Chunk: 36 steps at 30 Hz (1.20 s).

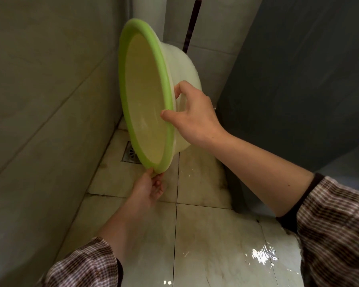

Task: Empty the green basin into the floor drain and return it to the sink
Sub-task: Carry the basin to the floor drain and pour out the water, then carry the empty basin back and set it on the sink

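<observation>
The green-rimmed basin is tipped almost on its edge in the corner, its pale inside facing the left wall and looking empty. My right hand grips the rim on the right side, thumb inside and fingers on the outer wall. Below it, my left hand pinches the lowest part of the rim. The square metal floor drain lies on the floor just behind the basin's lower edge, partly covered by it.
A tiled wall closes the left side and a dark grey panel the right. Wet floor tiles shine with water near the bottom right. A dark pipe runs down the back corner.
</observation>
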Each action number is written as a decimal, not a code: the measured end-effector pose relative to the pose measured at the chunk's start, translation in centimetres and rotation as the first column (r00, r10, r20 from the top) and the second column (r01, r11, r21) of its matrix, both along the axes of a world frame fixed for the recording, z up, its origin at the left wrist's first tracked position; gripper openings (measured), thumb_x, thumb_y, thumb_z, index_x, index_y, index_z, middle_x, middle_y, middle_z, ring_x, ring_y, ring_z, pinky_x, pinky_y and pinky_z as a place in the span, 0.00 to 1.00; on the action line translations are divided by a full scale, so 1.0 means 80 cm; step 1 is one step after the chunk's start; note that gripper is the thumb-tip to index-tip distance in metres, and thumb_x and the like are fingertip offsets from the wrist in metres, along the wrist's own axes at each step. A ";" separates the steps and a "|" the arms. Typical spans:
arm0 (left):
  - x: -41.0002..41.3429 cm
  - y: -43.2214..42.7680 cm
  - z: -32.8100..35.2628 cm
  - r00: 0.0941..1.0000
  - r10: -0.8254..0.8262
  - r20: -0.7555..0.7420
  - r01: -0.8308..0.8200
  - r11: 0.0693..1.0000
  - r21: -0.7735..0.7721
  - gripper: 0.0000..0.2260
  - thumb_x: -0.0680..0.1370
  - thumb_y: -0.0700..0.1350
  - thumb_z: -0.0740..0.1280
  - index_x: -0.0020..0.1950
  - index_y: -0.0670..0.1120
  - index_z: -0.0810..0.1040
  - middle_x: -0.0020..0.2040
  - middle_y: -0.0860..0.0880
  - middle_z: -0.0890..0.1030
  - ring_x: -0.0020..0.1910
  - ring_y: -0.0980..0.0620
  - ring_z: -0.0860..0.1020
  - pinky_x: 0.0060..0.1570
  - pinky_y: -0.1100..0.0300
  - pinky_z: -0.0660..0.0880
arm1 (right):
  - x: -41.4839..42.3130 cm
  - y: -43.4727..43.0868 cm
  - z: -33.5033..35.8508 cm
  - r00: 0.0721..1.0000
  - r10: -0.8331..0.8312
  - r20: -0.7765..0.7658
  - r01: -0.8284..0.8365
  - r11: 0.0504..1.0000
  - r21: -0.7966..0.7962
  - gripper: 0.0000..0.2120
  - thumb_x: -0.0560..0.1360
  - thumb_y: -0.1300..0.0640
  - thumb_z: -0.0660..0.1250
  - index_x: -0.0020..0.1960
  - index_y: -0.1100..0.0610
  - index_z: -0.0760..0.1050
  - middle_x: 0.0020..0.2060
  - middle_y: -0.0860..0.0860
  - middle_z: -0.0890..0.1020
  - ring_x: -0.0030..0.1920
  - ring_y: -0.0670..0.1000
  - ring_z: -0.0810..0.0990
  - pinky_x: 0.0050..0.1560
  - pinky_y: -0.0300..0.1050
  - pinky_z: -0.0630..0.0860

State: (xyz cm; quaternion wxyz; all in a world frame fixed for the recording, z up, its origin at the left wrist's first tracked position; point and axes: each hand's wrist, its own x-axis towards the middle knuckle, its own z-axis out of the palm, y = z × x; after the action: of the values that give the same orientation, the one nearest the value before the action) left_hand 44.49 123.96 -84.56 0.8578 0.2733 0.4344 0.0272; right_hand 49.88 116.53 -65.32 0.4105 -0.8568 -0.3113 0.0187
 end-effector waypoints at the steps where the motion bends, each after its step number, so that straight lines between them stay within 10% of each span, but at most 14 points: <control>1: 0.001 0.000 0.000 1.000 0.007 0.006 -0.007 1.000 -0.003 0.08 0.80 0.43 0.59 0.54 0.42 0.74 0.40 0.46 0.77 0.30 0.55 0.64 0.20 0.68 0.69 | -0.002 0.002 0.000 1.000 0.012 0.010 -0.012 1.000 -0.007 0.12 0.70 0.58 0.71 0.49 0.59 0.71 0.50 0.51 0.80 0.48 0.51 0.79 0.49 0.55 0.79; 18: -0.002 -0.016 -0.004 0.994 -0.106 -0.004 0.106 0.994 0.014 0.09 0.78 0.42 0.55 0.43 0.45 0.73 0.33 0.48 0.73 0.20 0.56 0.62 0.23 0.66 0.64 | -0.005 0.015 -0.011 0.987 0.005 0.161 0.016 0.992 -0.129 0.11 0.71 0.53 0.71 0.49 0.53 0.70 0.52 0.50 0.74 0.55 0.53 0.66 0.45 0.43 0.62; 26: 0.001 -0.022 -0.003 0.995 -0.079 -0.053 0.081 0.996 0.040 0.09 0.79 0.43 0.57 0.42 0.45 0.75 0.24 0.50 0.75 0.25 0.56 0.60 0.25 0.66 0.61 | 0.006 0.002 -0.016 0.998 -0.033 0.046 0.037 0.996 -0.085 0.12 0.68 0.54 0.72 0.43 0.51 0.69 0.62 0.54 0.76 0.63 0.58 0.71 0.58 0.56 0.74; 36: -0.019 -0.001 0.048 0.981 -0.097 -0.168 0.126 0.977 0.171 0.09 0.72 0.47 0.70 0.48 0.44 0.77 0.33 0.48 0.75 0.28 0.55 0.67 0.26 0.63 0.68 | 0.041 -0.041 0.010 0.901 -0.256 -0.349 0.298 0.952 0.071 0.15 0.66 0.56 0.74 0.49 0.61 0.75 0.41 0.44 0.78 0.41 0.42 0.77 0.34 0.37 0.72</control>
State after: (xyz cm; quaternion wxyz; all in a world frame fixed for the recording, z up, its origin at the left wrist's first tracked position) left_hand 42.98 123.84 -80.69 0.7922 0.3756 0.4809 -0.0037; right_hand 53.16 113.28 -64.54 0.5079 -0.8497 -0.1121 0.0864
